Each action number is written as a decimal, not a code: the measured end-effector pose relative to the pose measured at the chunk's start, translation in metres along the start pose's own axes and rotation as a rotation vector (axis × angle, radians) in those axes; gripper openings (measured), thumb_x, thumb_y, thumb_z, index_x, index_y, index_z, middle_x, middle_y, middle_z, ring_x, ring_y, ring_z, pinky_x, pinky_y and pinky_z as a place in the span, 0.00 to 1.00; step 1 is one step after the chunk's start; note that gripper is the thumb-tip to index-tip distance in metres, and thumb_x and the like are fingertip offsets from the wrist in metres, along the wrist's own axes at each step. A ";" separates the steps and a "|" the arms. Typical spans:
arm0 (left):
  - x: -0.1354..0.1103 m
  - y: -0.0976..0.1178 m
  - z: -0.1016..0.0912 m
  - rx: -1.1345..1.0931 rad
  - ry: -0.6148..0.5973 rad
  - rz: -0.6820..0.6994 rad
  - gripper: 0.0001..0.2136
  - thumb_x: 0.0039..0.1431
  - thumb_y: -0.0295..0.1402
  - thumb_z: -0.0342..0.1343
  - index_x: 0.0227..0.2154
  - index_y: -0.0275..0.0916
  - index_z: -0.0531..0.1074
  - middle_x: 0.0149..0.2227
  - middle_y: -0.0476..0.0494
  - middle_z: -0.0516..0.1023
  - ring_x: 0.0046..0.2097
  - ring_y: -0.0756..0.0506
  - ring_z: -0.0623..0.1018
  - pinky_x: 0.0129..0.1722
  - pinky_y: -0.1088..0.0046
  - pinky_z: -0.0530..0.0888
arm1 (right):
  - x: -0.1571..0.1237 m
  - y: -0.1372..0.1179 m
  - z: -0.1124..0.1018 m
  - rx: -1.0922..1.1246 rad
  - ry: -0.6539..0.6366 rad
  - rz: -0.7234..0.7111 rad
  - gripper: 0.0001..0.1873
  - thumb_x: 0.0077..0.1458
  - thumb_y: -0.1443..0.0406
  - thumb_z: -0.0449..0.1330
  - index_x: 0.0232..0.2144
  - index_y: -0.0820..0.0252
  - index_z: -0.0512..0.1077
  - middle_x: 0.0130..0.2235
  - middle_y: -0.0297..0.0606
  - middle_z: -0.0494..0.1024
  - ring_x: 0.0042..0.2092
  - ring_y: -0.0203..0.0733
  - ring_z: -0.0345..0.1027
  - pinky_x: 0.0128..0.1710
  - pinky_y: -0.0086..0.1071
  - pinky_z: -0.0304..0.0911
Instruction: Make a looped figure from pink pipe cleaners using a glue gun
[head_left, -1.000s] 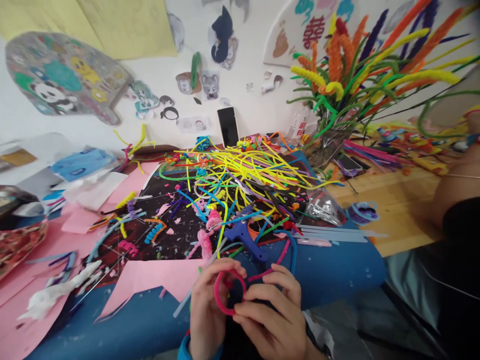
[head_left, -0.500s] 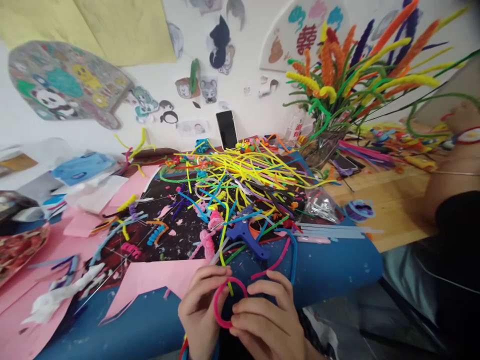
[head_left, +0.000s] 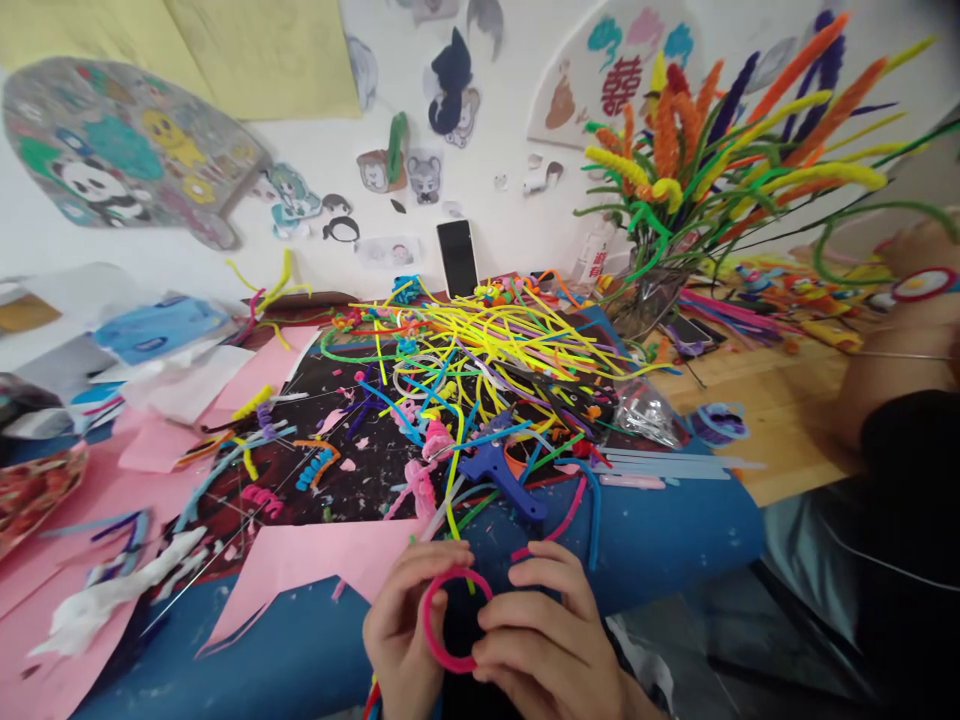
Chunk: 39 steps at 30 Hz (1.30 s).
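Note:
A pink pipe-cleaner ring [head_left: 433, 628] is held at the near table edge by both hands. My left hand [head_left: 401, 630] curls round its left side, fingers closed on it. My right hand [head_left: 547, 645] pinches the ring's lower right, fingers bent. Just beyond the hands lie a blue glue gun [head_left: 499, 472], a pink pipe cleaner [head_left: 559, 520] and a blue one [head_left: 592, 510]. A big heap of yellow and mixed pipe cleaners [head_left: 487, 345] covers the dark mat [head_left: 352, 480].
Pink paper sheets [head_left: 315, 565] lie on the blue tablecloth [head_left: 675, 540]. A phone [head_left: 457, 258] leans on the wall. A vase of pipe-cleaner stems [head_left: 667, 270] stands at right. Another person's arm [head_left: 885, 370] reaches over the wooden table [head_left: 780, 410].
The ring has been turned a little in my fingers and sits slightly lower; my view shifted slightly. The other person's arm moved a bit at the right.

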<state>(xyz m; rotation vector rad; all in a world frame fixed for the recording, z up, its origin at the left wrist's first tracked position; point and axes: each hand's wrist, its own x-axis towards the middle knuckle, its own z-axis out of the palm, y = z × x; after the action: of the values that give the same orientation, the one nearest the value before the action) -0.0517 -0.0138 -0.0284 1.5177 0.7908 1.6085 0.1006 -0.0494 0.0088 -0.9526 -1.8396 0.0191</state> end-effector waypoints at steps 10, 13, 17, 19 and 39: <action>-0.001 -0.003 -0.016 0.215 0.071 0.088 0.14 0.67 0.26 0.49 0.49 0.40 0.76 0.38 0.43 0.83 0.39 0.44 0.82 0.39 0.69 0.80 | 0.013 0.025 -0.020 -0.005 -0.051 0.005 0.14 0.65 0.64 0.56 0.29 0.54 0.78 0.30 0.32 0.79 0.44 0.38 0.64 0.58 0.31 0.59; 0.004 -0.006 -0.020 0.269 0.057 0.145 0.14 0.68 0.28 0.46 0.50 0.40 0.75 0.37 0.43 0.82 0.38 0.44 0.82 0.38 0.68 0.80 | 0.016 0.037 -0.024 -0.034 -0.079 0.064 0.15 0.66 0.66 0.55 0.29 0.54 0.78 0.29 0.34 0.76 0.42 0.39 0.63 0.53 0.31 0.61; 0.019 -0.006 -0.019 0.646 -0.369 0.346 0.10 0.59 0.25 0.58 0.43 0.40 0.78 0.40 0.41 0.80 0.42 0.44 0.79 0.41 0.69 0.78 | 0.009 0.054 -0.021 -0.104 -0.152 0.085 0.12 0.65 0.67 0.57 0.32 0.54 0.79 0.29 0.31 0.77 0.39 0.38 0.61 0.55 0.34 0.56; 0.023 -0.007 -0.016 0.749 -0.471 0.395 0.12 0.57 0.24 0.60 0.43 0.41 0.78 0.40 0.42 0.81 0.41 0.44 0.79 0.41 0.69 0.77 | 0.004 0.060 -0.017 -0.126 -0.194 0.074 0.12 0.66 0.68 0.55 0.35 0.55 0.78 0.31 0.30 0.78 0.40 0.37 0.61 0.58 0.35 0.52; 0.040 0.007 0.000 0.712 -0.535 0.428 0.05 0.64 0.31 0.57 0.40 0.39 0.76 0.29 0.49 0.83 0.30 0.49 0.80 0.34 0.74 0.74 | 0.016 0.053 -0.048 -0.223 -0.345 -0.067 0.11 0.67 0.68 0.54 0.34 0.59 0.76 0.28 0.29 0.80 0.35 0.36 0.69 0.49 0.36 0.59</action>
<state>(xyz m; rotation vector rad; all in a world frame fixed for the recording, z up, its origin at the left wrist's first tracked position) -0.0525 0.0167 -0.0017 2.6304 0.7972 1.1221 0.1670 -0.0220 0.0224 -1.0932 -2.2262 -0.0681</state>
